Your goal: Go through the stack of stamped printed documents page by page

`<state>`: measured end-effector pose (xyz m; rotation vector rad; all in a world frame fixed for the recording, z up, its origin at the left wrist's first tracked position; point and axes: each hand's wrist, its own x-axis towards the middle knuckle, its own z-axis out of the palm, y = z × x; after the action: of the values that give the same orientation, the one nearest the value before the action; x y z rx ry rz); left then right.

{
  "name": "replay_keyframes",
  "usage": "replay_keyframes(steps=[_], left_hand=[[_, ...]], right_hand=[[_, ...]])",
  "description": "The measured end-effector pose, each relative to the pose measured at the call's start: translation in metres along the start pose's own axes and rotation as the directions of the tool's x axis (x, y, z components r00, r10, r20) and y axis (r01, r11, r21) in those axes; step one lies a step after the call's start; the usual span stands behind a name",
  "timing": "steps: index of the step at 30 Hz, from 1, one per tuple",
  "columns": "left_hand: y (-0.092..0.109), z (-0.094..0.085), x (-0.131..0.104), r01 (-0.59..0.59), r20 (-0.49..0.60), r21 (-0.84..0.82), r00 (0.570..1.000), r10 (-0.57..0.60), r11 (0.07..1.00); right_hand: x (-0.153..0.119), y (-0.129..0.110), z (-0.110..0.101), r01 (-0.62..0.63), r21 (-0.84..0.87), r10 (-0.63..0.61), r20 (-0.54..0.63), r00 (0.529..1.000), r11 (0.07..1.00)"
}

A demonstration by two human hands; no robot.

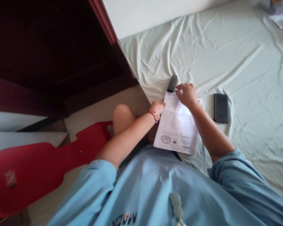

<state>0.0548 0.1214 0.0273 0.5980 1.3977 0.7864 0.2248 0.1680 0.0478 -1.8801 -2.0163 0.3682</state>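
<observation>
A sheaf of printed papers (179, 125) with round stamps near its lower edge lies partly on the bed, its near end reaching over my lap. My left hand (158, 108) grips its left edge, fingers closed around it. At the top left corner of the papers is a dark grey stapler (172, 83), its near end against the sheets. Over the papers' top edge, my right hand (187, 94) has its thumb and forefinger slightly apart beside the stapler's near end. I cannot tell whether they touch it.
A black phone (221, 108) lies on the pale bed sheet (257, 131) to the right. A red plastic chair (49, 166) stands on the left, near dark wooden furniture (49, 47). A white wall (151, 15) borders the bed. Blurred items lie at the far right corner.
</observation>
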Motion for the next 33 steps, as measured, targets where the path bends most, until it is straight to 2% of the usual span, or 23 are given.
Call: replay_keyframes(steps=[3,6,9,16,24,30,33], left_hand=[[0.003,0.001,-0.001,0.017,0.02,0.022,1.0,-0.017,1.0],[0.005,0.001,-0.002,0.047,0.039,-0.004,0.998,-0.047,0.999],[0.005,0.0,-0.001,0.054,0.063,-0.024,0.997,-0.052,0.998],[0.005,0.0,0.0,0.043,0.044,-0.027,0.998,-0.042,0.999],[0.003,-0.001,0.003,0.064,0.041,-0.04,0.997,-0.063,0.997],[0.004,0.0,0.003,0.075,0.046,-0.033,0.996,-0.074,0.997],[0.003,0.001,0.001,0.042,0.036,-0.036,0.999,-0.041,0.998]], right_hand=[[-0.009,-0.008,-0.004,0.124,0.007,-0.122,-0.111,0.986,0.992],[-0.015,-0.012,-0.005,0.27,-0.009,-0.27,-0.074,0.96,0.963],[-0.017,-0.008,-0.002,0.349,-0.054,-0.35,-0.001,0.937,0.936],[-0.012,0.009,0.002,0.425,-0.083,-0.421,0.062,0.905,0.901],[-0.011,0.011,0.0,0.472,-0.03,-0.468,0.101,0.878,0.881],[-0.015,0.012,0.007,0.439,-0.092,-0.43,0.103,0.897,0.894],[-0.017,0.01,0.008,0.42,-0.109,-0.412,0.094,0.906,0.901]])
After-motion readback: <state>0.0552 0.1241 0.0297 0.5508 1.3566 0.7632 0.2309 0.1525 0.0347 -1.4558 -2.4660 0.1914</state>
